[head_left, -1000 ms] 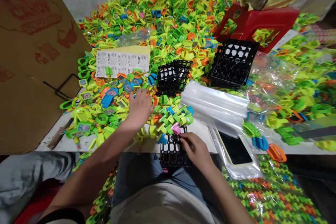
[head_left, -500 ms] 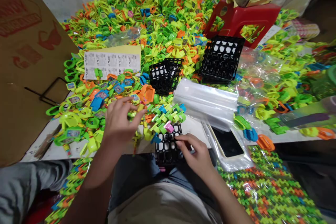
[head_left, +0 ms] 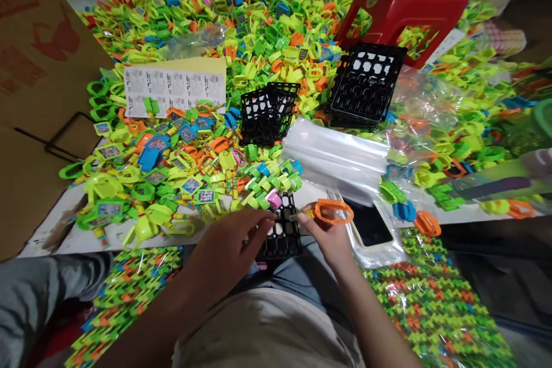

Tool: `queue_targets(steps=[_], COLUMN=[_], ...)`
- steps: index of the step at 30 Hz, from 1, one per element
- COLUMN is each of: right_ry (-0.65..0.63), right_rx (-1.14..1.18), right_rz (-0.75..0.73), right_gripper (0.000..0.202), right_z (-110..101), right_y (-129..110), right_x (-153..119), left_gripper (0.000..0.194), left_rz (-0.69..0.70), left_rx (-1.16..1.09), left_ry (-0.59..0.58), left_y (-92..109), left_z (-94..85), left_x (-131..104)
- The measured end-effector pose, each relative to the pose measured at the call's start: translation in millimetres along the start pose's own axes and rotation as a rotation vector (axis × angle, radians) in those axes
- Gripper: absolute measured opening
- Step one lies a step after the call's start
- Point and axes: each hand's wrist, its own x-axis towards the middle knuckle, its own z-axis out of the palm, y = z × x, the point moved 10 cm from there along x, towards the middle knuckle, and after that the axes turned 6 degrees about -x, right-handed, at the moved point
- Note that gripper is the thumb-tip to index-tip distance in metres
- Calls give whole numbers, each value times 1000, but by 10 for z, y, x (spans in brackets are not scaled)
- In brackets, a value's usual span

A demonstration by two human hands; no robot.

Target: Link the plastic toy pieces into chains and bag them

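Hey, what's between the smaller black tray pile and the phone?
Clear plastic sheets lie between the smaller black tray pile and the phone, as the head view shows.

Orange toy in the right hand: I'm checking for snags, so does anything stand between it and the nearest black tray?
Nothing visible blocks the way from the orange toy to the black tray, apart from the right hand holding it. The left hand covers part of the tray's left side.
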Motion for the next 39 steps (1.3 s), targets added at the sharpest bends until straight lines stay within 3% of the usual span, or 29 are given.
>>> queue_targets(steps=[3, 7, 13, 17, 23, 28, 34, 39], right_ry=[-30, -174, -345, -428, -340, -348, -428, -508], right_rx=[-129, -234, -309, -422, -727, -834, -933, -1000], right_rz=[-42, -98, -209, -287, -441, -417, -334, -298], right_gripper=[27, 22, 13, 18, 15, 18, 23, 27], right_z=[94, 409, 707, 819, 911, 979, 1047, 1138], right_y=[13, 41, -17, -37, -31, 32, 58, 79], right_x=[114, 69, -84, -86, -72, -90, -23, -31], left_gripper=[21, 25, 23, 19, 26, 24, 21, 14], left_rz=[154, 203, 152, 71, 14, 76, 183, 105], left_rx=[134, 244, 207, 101, 78, 106, 29, -73], left_ry=[120, 168, 135, 166, 264, 331, 229, 305], left_y=[63, -67, -230, -320, -392, -437, -557, -697], left_z=[-162, -145, -65, -61, 68, 83, 47, -26], left_x=[35, 38, -21, -77, -193, -252, -177, -162])
